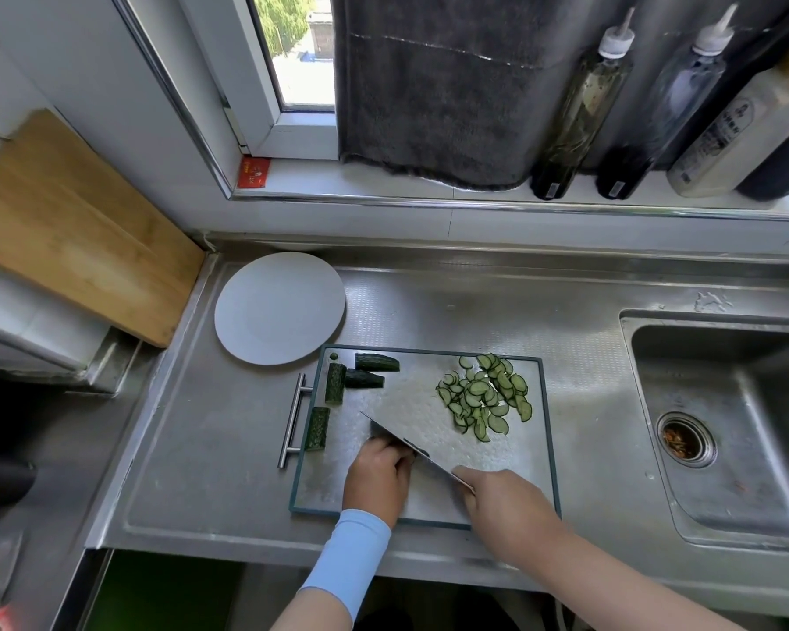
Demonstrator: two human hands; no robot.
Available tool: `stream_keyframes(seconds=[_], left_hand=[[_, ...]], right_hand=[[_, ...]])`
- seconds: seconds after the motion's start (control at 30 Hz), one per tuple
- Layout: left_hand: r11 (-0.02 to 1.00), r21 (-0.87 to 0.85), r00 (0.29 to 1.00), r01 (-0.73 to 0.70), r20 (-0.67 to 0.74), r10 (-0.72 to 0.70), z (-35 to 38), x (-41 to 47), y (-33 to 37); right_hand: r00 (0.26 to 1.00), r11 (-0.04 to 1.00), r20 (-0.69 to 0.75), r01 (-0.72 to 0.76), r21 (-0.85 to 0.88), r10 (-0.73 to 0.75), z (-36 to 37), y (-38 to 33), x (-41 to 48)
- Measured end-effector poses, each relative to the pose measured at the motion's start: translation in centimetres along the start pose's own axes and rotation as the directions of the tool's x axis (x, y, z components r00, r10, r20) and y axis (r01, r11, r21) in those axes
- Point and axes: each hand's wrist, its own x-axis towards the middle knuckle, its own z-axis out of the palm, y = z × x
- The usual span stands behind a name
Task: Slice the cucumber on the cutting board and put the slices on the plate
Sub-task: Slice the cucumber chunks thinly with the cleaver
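While the right hand (506,503) wraps its fingers around the handle of a broad knife (411,444), the left hand (379,480) sits knuckles-up against the blade, fingers curled under; what they pinch, if anything, cannot be told. Both work at the near edge of a speckled, dark-rimmed cutting board (411,403) on a stainless steel table (228,448). Thin, pale-centred cucumber slices (483,393) lie heaped on the board's far right. 4 dark, bumpy-skinned cucumber chunks (335,383) rest along its left side. A smooth, round white plate (279,307) stands just beyond the board's far left corner, its rim overlapped by the board. To the right, a steel sink (748,384) holds reddish-brown scraps in its drain strainer (685,441). On the far windowsill, 2 nozzle-capped bottles (584,107) carry dark liquid beside a shaggy grey towel (429,93).
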Motion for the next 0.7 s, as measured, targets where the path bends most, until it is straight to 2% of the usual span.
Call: stream_keyframes(seconds=[0.4,0.7], left_hand=[[0.999,0.011,0.999,0.044,-0.018,-0.044,-0.4,-0.3,0.6],[0.999,0.027,0.999,0.036,-0.019,-0.035,-0.5,-0.3,0.6]], right_hand=[[0.997,0.998,-0.042,0.067,0.006,-0.066,0.4,-1.3,1.3],[0.999,0.999,-0.038,0.031,-0.036,-0.032,-0.1,0.5,-1.6]])
